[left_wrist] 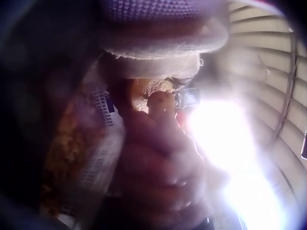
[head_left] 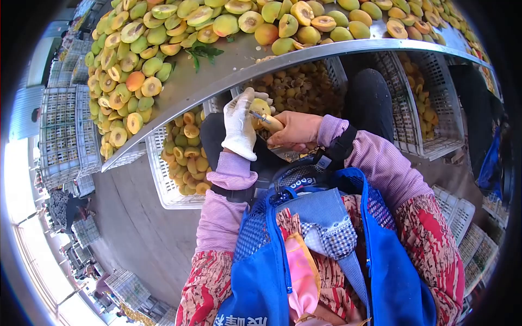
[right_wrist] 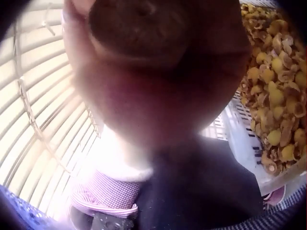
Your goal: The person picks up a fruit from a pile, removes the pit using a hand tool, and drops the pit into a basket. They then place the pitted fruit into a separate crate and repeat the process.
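In the head view, my left hand (head_left: 237, 126), in a white glove, holds a piece of yellow peach (head_left: 261, 105) at its fingertips. The bare right hand (head_left: 300, 129) grips a wooden-handled tool (head_left: 271, 123) with a narrow metal end. That metal end points left and sits right at the peach and the gloved fingers. The left wrist view shows orange wet flesh (left_wrist: 144, 91) beside the tool's handle (left_wrist: 162, 101), under the glove cuff. Close up in the right wrist view, the round butt of the handle (right_wrist: 144, 21) lies within the fingers.
Halved peaches (head_left: 157, 35) are heaped on a metal table (head_left: 228, 62) with a raised rim (head_left: 304, 53). Beneath stand white plastic crates: one of peach halves (head_left: 190, 149) at left, one of scraps (head_left: 299, 89) ahead, another (head_left: 454, 138) at right. A leafy sprig (head_left: 204, 52) lies on the table.
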Demonstrator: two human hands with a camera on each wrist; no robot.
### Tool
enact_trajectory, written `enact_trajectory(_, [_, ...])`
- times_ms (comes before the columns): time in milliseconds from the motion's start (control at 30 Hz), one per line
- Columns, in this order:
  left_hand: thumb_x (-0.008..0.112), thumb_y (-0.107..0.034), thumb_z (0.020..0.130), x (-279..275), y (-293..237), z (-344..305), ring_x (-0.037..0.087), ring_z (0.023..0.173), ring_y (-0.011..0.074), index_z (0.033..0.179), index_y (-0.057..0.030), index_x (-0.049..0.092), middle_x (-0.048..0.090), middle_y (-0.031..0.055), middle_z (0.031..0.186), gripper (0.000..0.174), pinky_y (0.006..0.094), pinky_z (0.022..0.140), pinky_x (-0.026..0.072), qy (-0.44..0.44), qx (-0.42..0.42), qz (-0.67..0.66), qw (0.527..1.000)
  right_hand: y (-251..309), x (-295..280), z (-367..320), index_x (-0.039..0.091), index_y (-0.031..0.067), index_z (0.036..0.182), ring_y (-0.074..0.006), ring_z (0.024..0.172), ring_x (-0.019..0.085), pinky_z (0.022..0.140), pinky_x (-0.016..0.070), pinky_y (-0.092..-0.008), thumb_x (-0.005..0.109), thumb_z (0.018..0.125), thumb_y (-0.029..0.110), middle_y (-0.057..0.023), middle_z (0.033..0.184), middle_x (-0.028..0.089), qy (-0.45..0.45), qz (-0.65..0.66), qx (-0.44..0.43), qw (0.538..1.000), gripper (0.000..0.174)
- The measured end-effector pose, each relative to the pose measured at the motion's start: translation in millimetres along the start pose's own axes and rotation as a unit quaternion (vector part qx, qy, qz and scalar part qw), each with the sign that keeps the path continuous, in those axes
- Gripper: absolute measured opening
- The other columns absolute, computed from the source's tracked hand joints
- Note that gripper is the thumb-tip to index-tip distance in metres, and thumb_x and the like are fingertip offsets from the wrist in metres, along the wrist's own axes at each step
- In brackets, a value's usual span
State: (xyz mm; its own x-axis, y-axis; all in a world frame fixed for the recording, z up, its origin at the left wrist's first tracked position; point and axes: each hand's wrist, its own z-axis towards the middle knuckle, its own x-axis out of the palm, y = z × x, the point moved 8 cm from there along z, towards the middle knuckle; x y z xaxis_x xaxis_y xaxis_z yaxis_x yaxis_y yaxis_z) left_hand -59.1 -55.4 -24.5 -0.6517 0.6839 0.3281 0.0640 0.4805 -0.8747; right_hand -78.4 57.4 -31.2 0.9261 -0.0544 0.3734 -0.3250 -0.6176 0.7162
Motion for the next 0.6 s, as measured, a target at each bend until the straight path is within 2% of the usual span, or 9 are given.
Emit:
enact_trajectory(100, [0.058,-0.040,0.084,3,6,0,0.062,0.074,0.0274,0.089,0.0005,0.058,0.061,0.0155,0.083,0.040,0.0369,0.068,0.0517,0.023,-0.040,-0.046,0.998,0,4,-1,0.045,0.0099,0.089,-0.0052,0.036,0.034,0.033,0.0273,-0.0227,0.057,0.084,0.017,0.0048,0.051,0.037,0.044,0.056,-0.003,0.997,0.015])
enact_trajectory(167, [0.058,-0.040,0.084,6,4,-3,0.062,0.075,0.0275,0.089,-0.0001,0.058,0.061,0.0152,0.083,0.040,0.0369,0.068,0.0516,0.023,-0.033,-0.055,0.998,-6,11,0,0.044,0.0124,0.086,-0.0034,0.035,0.031,0.030,0.0252,-0.0202,0.055,0.086,0.016,0.0057,0.050,0.034,0.089,0.152,0.017,0.984,0.012])
enact_trajectory(200, [0.058,-0.040,0.084,8,2,-3,0.062,0.075,0.0276,0.089,-0.0007,0.058,0.061,0.0149,0.084,0.040,0.0369,0.069,0.0514,0.025,-0.024,-0.065,0.997,-9,9,0,0.044,0.0124,0.086,-0.0034,0.035,0.031,0.030,0.0252,-0.0202,0.055,0.086,0.016,0.0057,0.050,0.034,0.089,0.152,0.018,0.984,0.012])
enact_trajectory(267, [0.057,-0.041,0.084,15,3,-1,0.062,0.076,0.0275,0.089,-0.0015,0.058,0.061,0.0141,0.084,0.040,0.0371,0.069,0.0515,0.044,-0.037,-0.087,0.995,-2,18,-5,0.042,0.0144,0.083,-0.0017,0.034,0.029,0.028,0.0232,-0.0180,0.054,0.088,0.017,0.0061,0.050,0.031,0.191,0.263,-0.023,0.945,0.013])
enact_trajectory(300, [0.057,-0.042,0.084,22,4,-2,0.062,0.076,0.0274,0.090,-0.0022,0.058,0.061,0.0133,0.084,0.040,0.0372,0.068,0.0515,0.063,-0.050,-0.108,0.991,-7,18,-2,0.042,0.0144,0.083,-0.0017,0.034,0.029,0.028,0.0232,-0.0180,0.054,0.088,0.017,0.0061,0.050,0.031,0.192,0.264,-0.022,0.945,0.013])
enact_trajectory(367, [0.055,-0.044,0.084,28,2,-4,0.062,0.078,0.0271,0.092,-0.0033,0.057,0.062,0.0120,0.086,0.042,0.0377,0.067,0.0520,0.075,-0.052,-0.089,0.992,-2,27,-3,0.042,0.0152,0.082,-0.0006,0.035,0.027,0.026,0.0207,-0.0163,0.053,0.089,0.018,0.0066,0.050,0.030,0.290,0.333,-0.072,0.894,0.013])
enact_trajectory(467, [0.051,-0.046,0.086,36,5,-3,0.062,0.081,0.0273,0.096,-0.0034,0.057,0.062,0.0130,0.090,0.044,0.0374,0.066,0.0529,0.067,-0.060,-0.148,0.985,-1,23,-13,0.041,0.0154,0.082,0.0001,0.035,0.025,0.027,0.0188,-0.0160,0.052,0.090,0.022,0.0080,0.051,0.028,0.290,0.337,-0.083,0.892,0.015])
enact_trajectory(567, [0.053,-0.045,0.085,16,-15,2,0.063,0.078,0.0266,0.097,-0.0001,0.057,0.063,0.0150,0.090,0.047,0.0369,0.068,0.0529,0.006,0.058,-0.069,0.996,-5,15,-19,0.039,0.0152,0.081,-0.0003,0.036,0.024,0.028,0.0184,-0.0159,0.052,0.089,0.025,0.0085,0.051,0.027,0.280,0.337,-0.116,0.892,0.018])
enact_trajectory(600, [0.056,-0.040,0.085,3,-29,-3,0.064,0.074,0.0258,0.095,0.0020,0.059,0.063,0.0153,0.087,0.044,0.0353,0.067,0.0529,-0.038,0.094,-0.087,0.991,-4,6,-23,0.041,0.0147,0.079,-0.0019,0.035,0.027,0.028,0.0215,-0.0183,0.053,0.088,0.025,0.0072,0.051,0.031,0.215,0.312,-0.115,0.918,0.019])
